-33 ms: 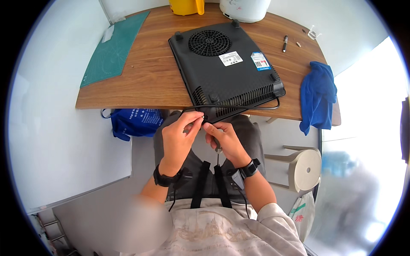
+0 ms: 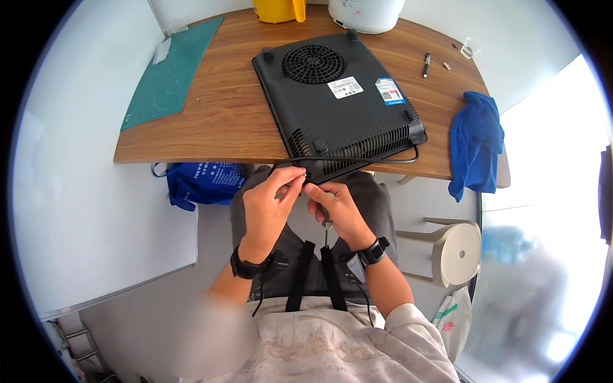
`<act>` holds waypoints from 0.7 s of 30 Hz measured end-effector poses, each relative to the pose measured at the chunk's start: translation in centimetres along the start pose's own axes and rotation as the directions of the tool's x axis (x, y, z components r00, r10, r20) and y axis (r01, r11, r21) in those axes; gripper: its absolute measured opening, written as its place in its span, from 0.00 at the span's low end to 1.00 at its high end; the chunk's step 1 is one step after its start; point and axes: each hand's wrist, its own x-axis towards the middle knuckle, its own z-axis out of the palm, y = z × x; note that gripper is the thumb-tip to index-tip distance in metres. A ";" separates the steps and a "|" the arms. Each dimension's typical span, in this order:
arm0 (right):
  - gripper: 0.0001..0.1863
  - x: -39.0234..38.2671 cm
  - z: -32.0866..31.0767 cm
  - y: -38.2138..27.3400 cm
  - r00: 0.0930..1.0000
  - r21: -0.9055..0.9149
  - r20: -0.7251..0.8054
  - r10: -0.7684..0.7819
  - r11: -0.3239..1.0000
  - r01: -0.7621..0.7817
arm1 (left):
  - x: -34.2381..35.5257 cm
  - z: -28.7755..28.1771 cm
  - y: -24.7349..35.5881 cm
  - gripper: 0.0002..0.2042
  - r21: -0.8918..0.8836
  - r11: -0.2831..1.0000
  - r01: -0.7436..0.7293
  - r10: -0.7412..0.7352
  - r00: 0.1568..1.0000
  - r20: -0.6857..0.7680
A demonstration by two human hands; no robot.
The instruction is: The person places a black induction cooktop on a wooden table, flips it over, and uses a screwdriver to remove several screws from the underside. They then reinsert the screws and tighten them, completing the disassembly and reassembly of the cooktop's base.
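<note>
A black induction cooker (image 2: 306, 115) lies upside down on the table, its round fan grille and rubber feet facing up. Its near corner juts over the front edge. My left hand (image 2: 263, 207) is at that corner with thumb and forefinger pinched together. A tiny pale bit shows at the fingertips, too small to name. Just to the right, my right hand (image 2: 345, 214) is closed around a screwdriver (image 2: 327, 225). Its thin metal shaft points back toward me, and the fingers hide most of the handle. The black power cord (image 2: 364, 159) crosses the cooker's near side, close above both hands.
On the wooden table (image 2: 223, 137) are a green cutting mat (image 2: 169, 76), a pen (image 2: 426, 66) and a blue cloth (image 2: 476, 147) hanging over the edge. A yellow container (image 2: 278, 9) and white pot (image 2: 367, 16) stand behind. Below are a blue bag (image 2: 201, 182) and a stool (image 2: 460, 254).
</note>
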 end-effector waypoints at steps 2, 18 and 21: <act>0.20 0.0 0.0 0.1 1.000 0.007 -0.002 -0.006 1.000 0.006 | -0.2 0.1 0.0 0.07 0.016 1.000 -0.011 0.011 1.000 0.009; 0.20 0.1 -0.1 0.3 1.000 0.015 0.008 -0.004 1.000 0.004 | -0.1 1.1 -1.3 0.12 0.284 0.874 -0.394 0.425 0.904 -0.055; 0.20 0.1 0.0 0.3 1.000 0.018 0.005 -0.005 1.000 0.005 | -0.1 1.1 -1.4 0.10 0.223 0.915 -0.337 0.355 0.934 -0.045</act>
